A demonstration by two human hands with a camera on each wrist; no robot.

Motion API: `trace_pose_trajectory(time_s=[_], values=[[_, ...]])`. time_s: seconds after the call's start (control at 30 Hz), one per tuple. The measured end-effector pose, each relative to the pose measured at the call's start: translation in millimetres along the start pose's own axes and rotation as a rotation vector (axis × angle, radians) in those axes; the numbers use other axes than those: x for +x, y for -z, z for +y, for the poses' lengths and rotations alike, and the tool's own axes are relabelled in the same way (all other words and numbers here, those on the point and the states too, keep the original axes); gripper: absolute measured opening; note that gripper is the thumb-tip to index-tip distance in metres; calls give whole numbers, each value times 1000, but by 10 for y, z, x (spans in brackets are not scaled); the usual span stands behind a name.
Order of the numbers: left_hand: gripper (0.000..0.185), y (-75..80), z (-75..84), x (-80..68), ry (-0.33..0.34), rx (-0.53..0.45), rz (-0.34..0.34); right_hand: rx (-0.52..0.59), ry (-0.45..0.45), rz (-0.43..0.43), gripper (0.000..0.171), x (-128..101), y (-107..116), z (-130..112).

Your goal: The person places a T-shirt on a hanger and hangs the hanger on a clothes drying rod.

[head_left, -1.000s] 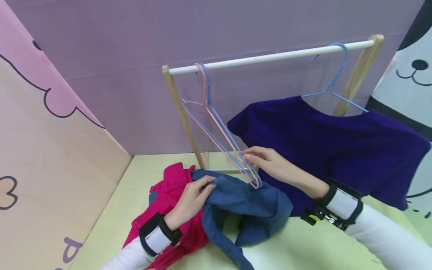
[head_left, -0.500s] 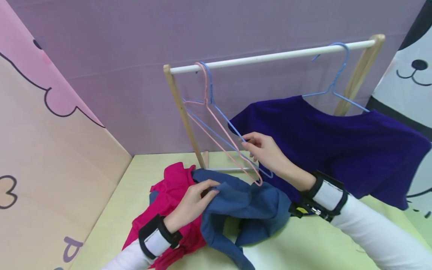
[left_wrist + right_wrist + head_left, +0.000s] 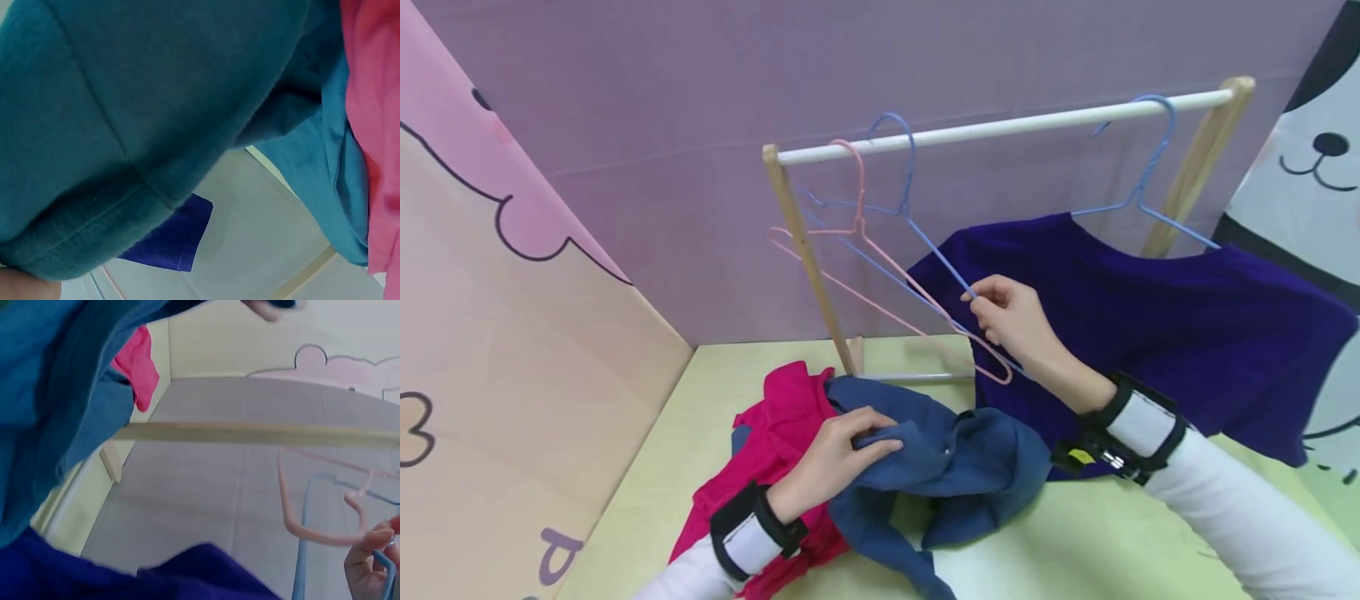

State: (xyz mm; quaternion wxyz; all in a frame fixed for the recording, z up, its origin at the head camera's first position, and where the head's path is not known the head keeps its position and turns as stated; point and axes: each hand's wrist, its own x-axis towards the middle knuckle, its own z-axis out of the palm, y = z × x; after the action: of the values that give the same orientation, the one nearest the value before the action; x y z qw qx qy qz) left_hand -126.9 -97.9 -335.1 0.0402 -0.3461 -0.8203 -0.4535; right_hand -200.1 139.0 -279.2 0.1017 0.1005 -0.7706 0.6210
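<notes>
In the head view, my right hand (image 3: 1015, 325) pinches one arm of a light-blue hanger (image 3: 936, 251). The hook of that hanger rises over the white rail; I cannot tell whether it touches. A pink hanger (image 3: 861, 179) hangs on the rail close beside it. My left hand (image 3: 838, 457) grips the edge of a crumpled blue garment (image 3: 992, 475) lying on the table. The left wrist view is mostly this garment's cloth (image 3: 156, 81), with a bit of finger (image 3: 28, 286) at its hem. In the right wrist view, fingertips (image 3: 369, 562) hold the blue hanger.
A wooden rack with a white rail (image 3: 1022, 125) stands at the back. On its right side a dark purple shirt (image 3: 1097, 308) hangs from another blue hanger (image 3: 1138, 187). A crumpled pinkish-red garment (image 3: 790, 433) lies left of the blue one. Printed panels surround the table.
My right hand has drawn the blue hanger up and to the right, apart from the pink one, and its hook has risen. The pink hanger has swung. My left hand has shifted slightly right with the cloth.
</notes>
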Motion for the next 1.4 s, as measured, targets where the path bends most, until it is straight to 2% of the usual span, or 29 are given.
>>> trace_pose_trajectory(time_s=[0.07,0.2,0.3,0.4,0.5,0.7,0.77,0.93,1.1,1.3,1.4], values=[[18,-21,-103,-10,-21,5,-6,13,30,22,14,-21,83,13],[22,-51,-292,-35,-61,15,-13,-38,127,79,7,-105,272,59],[23,-42,-350,-48,-95,10,-7,-52,180,121,6,-199,426,119],[23,-25,-376,-53,-134,2,13,-41,192,135,10,-309,588,182],[24,-3,-378,-53,-160,4,32,-93,149,126,8,-432,759,243],[25,72,-351,-58,-120,15,62,-246,56,101,9,-696,1101,347],[25,119,-272,-52,-119,16,76,-288,36,95,11,-779,1208,368],[24,219,-82,-31,-124,16,97,-344,-30,71,14,-941,1464,393],[24,269,-36,-26,-102,16,120,-362,-72,59,13,-1065,1674,418],[24,321,-45,-34,-24,-5,121,-393,-39,20,9,-1192,1889,488],[24,347,-50,-45,16,-19,113,-363,54,-14,17,-1229,1986,553]])
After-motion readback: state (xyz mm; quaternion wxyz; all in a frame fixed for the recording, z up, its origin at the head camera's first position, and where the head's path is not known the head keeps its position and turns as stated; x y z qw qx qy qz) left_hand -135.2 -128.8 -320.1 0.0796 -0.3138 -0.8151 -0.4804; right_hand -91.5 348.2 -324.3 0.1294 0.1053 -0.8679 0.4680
